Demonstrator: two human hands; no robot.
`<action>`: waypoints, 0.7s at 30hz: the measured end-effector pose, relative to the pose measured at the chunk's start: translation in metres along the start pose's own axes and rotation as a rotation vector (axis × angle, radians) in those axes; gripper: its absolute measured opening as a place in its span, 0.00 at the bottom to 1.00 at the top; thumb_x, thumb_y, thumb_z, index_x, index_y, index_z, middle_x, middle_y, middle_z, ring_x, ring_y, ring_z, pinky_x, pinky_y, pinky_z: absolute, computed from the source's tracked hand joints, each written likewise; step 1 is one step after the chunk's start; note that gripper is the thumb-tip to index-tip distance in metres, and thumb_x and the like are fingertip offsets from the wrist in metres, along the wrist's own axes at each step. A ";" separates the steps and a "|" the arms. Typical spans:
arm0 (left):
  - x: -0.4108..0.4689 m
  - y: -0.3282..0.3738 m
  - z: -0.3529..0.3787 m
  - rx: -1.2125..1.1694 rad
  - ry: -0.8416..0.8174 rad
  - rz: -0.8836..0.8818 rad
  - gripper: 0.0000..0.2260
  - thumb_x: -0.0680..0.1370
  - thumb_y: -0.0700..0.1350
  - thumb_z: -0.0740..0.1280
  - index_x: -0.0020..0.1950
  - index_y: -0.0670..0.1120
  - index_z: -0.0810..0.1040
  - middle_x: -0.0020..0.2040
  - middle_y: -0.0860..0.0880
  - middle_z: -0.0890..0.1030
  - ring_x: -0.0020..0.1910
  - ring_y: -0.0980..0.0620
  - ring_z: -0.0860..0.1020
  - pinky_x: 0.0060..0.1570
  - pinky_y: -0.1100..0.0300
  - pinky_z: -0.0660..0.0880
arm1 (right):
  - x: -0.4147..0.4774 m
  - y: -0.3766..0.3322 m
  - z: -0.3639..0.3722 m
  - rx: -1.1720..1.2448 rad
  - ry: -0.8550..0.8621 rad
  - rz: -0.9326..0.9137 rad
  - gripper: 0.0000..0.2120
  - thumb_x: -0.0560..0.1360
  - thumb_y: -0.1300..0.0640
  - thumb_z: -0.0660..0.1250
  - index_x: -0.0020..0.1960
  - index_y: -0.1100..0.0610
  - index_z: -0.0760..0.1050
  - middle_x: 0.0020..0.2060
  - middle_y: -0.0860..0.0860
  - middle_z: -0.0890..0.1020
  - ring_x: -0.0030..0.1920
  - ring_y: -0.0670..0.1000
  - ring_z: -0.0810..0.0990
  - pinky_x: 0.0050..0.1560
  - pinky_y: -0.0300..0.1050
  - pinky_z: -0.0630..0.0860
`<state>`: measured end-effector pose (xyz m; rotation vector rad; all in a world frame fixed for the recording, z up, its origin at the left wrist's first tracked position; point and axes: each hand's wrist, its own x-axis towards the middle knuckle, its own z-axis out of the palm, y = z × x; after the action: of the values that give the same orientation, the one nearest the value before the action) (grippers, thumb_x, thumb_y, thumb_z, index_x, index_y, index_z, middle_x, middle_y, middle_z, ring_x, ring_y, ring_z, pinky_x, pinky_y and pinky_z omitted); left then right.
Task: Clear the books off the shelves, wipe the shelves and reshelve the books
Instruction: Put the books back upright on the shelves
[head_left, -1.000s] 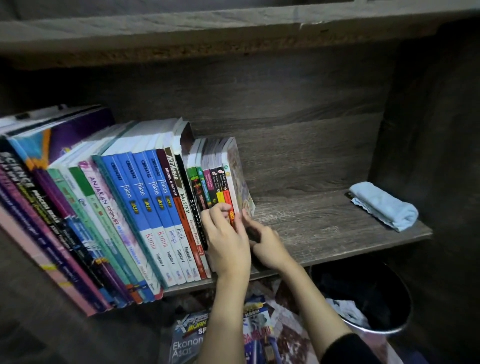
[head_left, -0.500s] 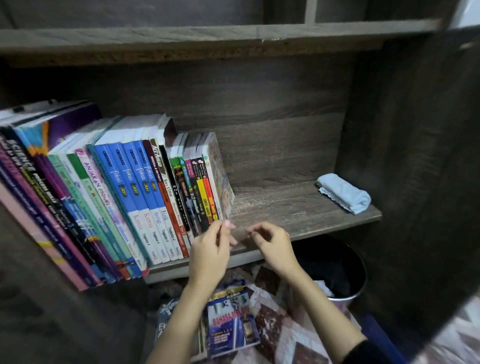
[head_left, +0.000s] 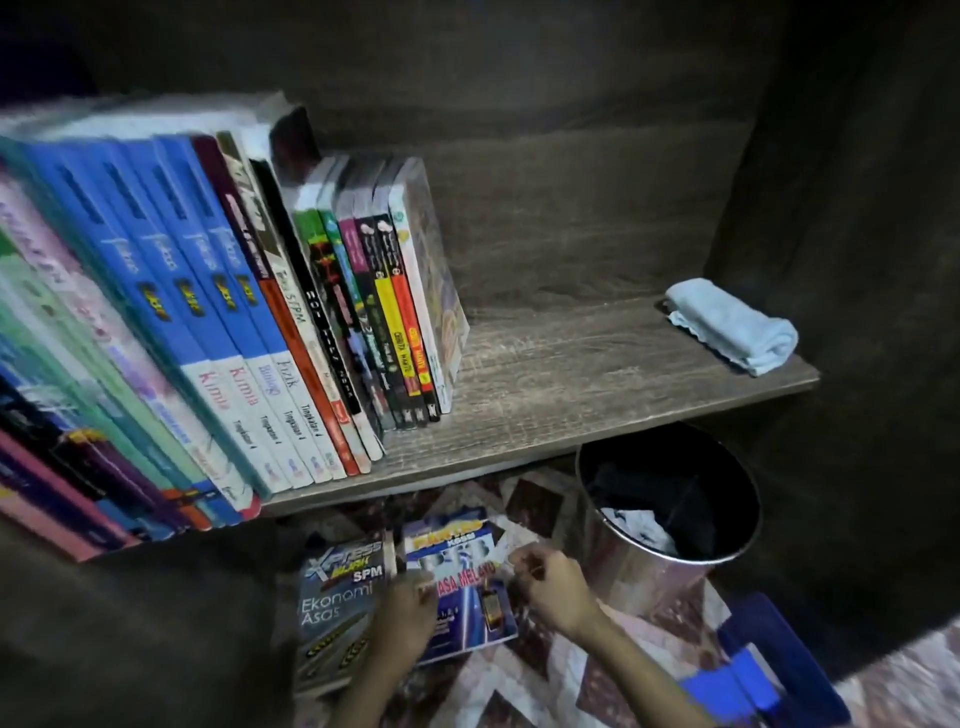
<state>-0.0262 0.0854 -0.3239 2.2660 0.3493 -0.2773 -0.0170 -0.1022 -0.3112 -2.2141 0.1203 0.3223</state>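
A row of books (head_left: 270, 312) leans to the left on the wooden shelf (head_left: 571, 395). The shelf's right half holds only a folded light-blue cloth (head_left: 732, 325). Below the shelf, on the floor, a blue Bahasa Melayu book (head_left: 462, 566) lies beside an Ekonomi Asas book (head_left: 337, 597). My left hand (head_left: 408, 613) lies over the blue book's left edge, and its back hides the fingers. At the blue book's right edge my right hand (head_left: 553, 587) has its fingers curled and pinches that edge.
A metal bin (head_left: 670, 525) with a dark liner and crumpled paper stands on the floor under the shelf's right end. A patterned mat (head_left: 545, 675) covers the floor. A blue object (head_left: 769, 670) lies at the lower right. A dark side wall closes the right.
Both hands have dropped from the shelf's front edge to the books on the floor. The view has tilted downward, and the shelved books stay put.
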 end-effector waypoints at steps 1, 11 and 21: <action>0.008 -0.006 0.007 -0.017 -0.042 -0.053 0.10 0.81 0.42 0.60 0.41 0.51 0.74 0.38 0.54 0.75 0.32 0.62 0.70 0.32 0.70 0.66 | 0.008 0.008 0.008 -0.013 -0.017 0.030 0.07 0.78 0.59 0.63 0.52 0.58 0.78 0.46 0.51 0.81 0.47 0.49 0.79 0.44 0.39 0.70; 0.068 -0.052 0.084 -0.402 0.024 -0.588 0.14 0.73 0.33 0.64 0.58 0.34 0.74 0.51 0.38 0.80 0.48 0.41 0.79 0.49 0.51 0.76 | 0.070 0.088 0.095 0.113 -0.158 0.358 0.10 0.75 0.53 0.66 0.52 0.56 0.79 0.47 0.54 0.83 0.45 0.52 0.82 0.50 0.48 0.80; 0.069 -0.056 0.112 -0.051 0.168 -0.579 0.27 0.74 0.39 0.65 0.71 0.35 0.62 0.68 0.33 0.66 0.65 0.35 0.68 0.61 0.46 0.67 | 0.091 0.105 0.144 0.098 -0.038 0.547 0.31 0.66 0.39 0.61 0.63 0.56 0.71 0.56 0.58 0.77 0.53 0.61 0.78 0.53 0.55 0.78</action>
<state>0.0100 0.0477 -0.4571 2.0986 1.0907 -0.3661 0.0229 -0.0510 -0.5010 -2.0457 0.7107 0.6402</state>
